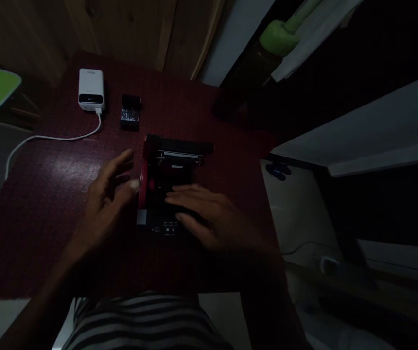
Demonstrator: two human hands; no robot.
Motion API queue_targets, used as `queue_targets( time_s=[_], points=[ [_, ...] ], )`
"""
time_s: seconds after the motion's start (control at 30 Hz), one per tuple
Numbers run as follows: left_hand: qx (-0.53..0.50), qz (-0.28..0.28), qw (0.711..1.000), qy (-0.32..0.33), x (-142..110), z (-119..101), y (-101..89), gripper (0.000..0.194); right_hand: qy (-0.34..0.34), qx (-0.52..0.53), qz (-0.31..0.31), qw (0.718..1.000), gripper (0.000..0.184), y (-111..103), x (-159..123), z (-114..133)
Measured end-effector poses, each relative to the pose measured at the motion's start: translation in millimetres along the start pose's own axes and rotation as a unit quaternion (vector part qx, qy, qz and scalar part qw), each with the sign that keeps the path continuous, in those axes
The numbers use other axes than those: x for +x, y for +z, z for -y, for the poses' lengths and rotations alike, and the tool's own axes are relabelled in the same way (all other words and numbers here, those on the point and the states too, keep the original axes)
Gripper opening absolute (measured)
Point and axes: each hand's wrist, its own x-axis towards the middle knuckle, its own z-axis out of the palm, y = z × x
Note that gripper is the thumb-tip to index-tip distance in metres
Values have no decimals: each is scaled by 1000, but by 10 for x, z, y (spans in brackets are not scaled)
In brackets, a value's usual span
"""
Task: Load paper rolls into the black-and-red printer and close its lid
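Note:
A small black and red device (pixel 167 214), apparently a label or receipt printer, lies on the dark red table with its lid (pixel 180 145) raised at the far side. White-marked buttons show along its near edge. Beside its left wall is my left hand (pixel 109 189), fingers apart, the thumb tip at or very near the red side. My right hand (pixel 205 214) reaches over the right part of the device, its fingers stretched out and pointing into the open bay. Those fingers and the dim light hide much of the inside. I see nothing held in either hand.
On the dark red table (pixel 59 194), a white power bank (pixel 91 90) with a white cable (pixel 52 138) stands at the far left. Near it lies a small black item (pixel 130 113) with a shiny face. A dark bottle with a green top (pixel 278 39) is at the far right.

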Motion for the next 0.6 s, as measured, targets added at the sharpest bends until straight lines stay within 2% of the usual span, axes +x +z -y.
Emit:
queue_targets(
  time_s=[0.1, 0.23, 0.33, 0.43, 0.47, 0.53, 0.6],
  points=[
    [12, 0, 998, 70, 250, -144, 87, 51, -7, 7, -38, 999, 25, 65, -57, 30],
    [6, -29, 998, 57, 409, -279, 214, 44, -56, -69, -143, 986, 23, 277, -103, 41],
    [-9, -56, 997, 47, 352, -245, 254, 30, -42, -177, -213, 960, 24, 451, -169, 117],
    [-25, -55, 998, 30, 164, -125, 248, 20, -22, -254, -258, 932, 24, 566, -251, 225],
    [-33, -52, 998, 13, 86, -82, 242, 29, -14, -268, -266, 926, 23, 587, -275, 252],
    [-49, -45, 997, -40, -66, -11, 230, 60, 6, -275, -272, 922, 21, 612, -311, 281],
    [-70, -23, 993, -96, -187, 27, 225, 71, 19, -249, -264, 932, 21, 626, -333, 276]
  ],
)
